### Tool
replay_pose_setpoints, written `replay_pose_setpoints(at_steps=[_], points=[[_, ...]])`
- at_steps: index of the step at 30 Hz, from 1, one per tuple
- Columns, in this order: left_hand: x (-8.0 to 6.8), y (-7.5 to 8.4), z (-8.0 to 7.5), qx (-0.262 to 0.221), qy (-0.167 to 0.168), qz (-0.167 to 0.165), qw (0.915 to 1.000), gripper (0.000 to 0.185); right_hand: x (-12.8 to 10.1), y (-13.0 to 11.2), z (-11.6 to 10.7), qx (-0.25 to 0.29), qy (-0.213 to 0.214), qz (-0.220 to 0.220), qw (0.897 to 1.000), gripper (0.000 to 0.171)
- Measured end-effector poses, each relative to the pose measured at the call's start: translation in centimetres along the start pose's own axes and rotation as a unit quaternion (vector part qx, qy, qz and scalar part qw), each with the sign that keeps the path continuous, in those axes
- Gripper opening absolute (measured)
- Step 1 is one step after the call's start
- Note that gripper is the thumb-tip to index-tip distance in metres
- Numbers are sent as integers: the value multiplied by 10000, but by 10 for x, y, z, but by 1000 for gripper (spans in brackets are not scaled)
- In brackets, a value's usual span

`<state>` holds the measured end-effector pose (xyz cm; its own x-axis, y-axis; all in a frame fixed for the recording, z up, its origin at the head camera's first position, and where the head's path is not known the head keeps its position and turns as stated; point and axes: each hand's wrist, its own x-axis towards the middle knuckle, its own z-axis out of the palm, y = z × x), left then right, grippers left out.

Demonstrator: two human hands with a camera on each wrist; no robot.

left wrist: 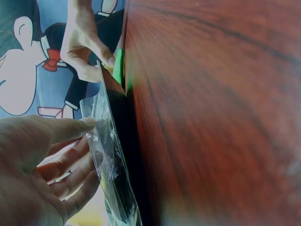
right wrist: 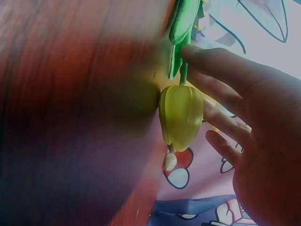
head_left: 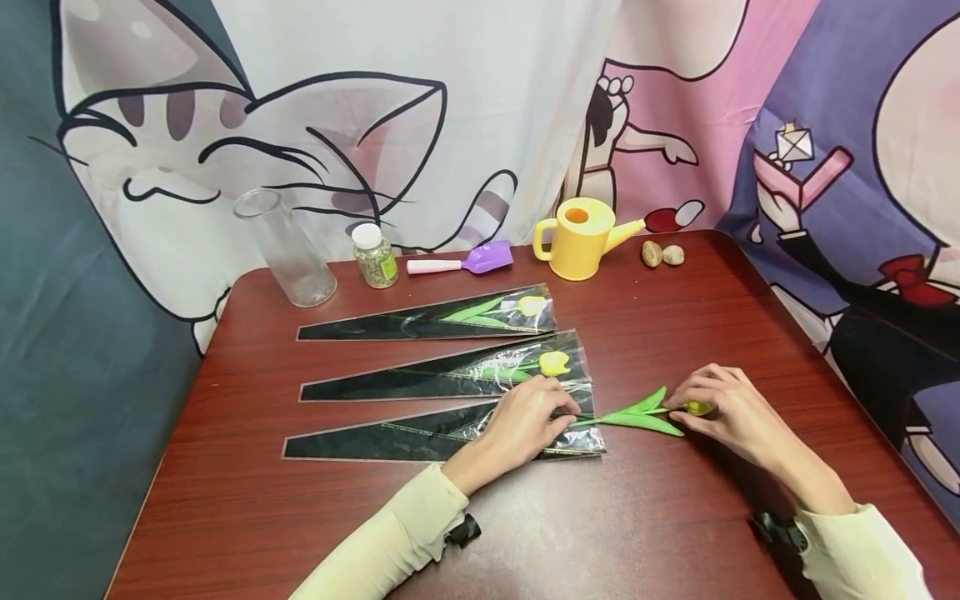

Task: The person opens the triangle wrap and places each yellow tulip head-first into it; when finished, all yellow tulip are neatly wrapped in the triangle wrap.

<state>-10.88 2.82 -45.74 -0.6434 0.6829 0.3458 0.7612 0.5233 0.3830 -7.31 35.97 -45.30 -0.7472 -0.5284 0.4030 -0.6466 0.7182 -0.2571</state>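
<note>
Three long cellophane flower sleeves lie side by side on the dark red table [head_left: 675,517], their black tapered ends pointing left. The far sleeve [head_left: 420,321] and the middle sleeve [head_left: 442,377] each hold a yellow artificial tulip with green leaves. The near sleeve [head_left: 420,433] has its tulip [head_left: 645,412] partly out of the open right end: the green leaves and stem lie on the bare table to the right of the plastic.

The left hand [head_left: 525,425] rests on the near sleeve close to its open end, fingers bent down onto the crinkled plastic; the left wrist view shows the thumb [left wrist: 66,128] and the other fingers on opposite sides of the clear film, pinching it.

The right hand [head_left: 731,408] is at the yellow bud [right wrist: 181,115], just right of the leaves. Its fingers [right wrist: 221,70] curl around the bud and the top of the stem, a loose hold with the palm still open behind.

Along the far edge of the table, from left to right, stand a clear glass vase [head_left: 285,246], a small jar with a white lid [head_left: 375,254], a purple toy shovel with a pink handle [head_left: 465,262], a yellow watering can [head_left: 577,237] and two pebbles [head_left: 662,254]. A cartoon-printed cloth [head_left: 375,125] hangs behind.
</note>
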Motion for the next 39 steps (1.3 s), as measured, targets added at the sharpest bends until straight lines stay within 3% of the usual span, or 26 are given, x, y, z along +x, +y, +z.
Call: replay_pose_setpoints(at_steps=[20,30,39], points=[[1,0,0,15,35,16,10000,7,2,0,3,-103,19,-162,9998,26],[4,4,-3,-9,-14,62,10000,8,15,-26,11,438,-274,53,9986,27],[6,9,-7,-181,-54,107,9998,8,31,-49,36,934,-101,-157,9955,27]])
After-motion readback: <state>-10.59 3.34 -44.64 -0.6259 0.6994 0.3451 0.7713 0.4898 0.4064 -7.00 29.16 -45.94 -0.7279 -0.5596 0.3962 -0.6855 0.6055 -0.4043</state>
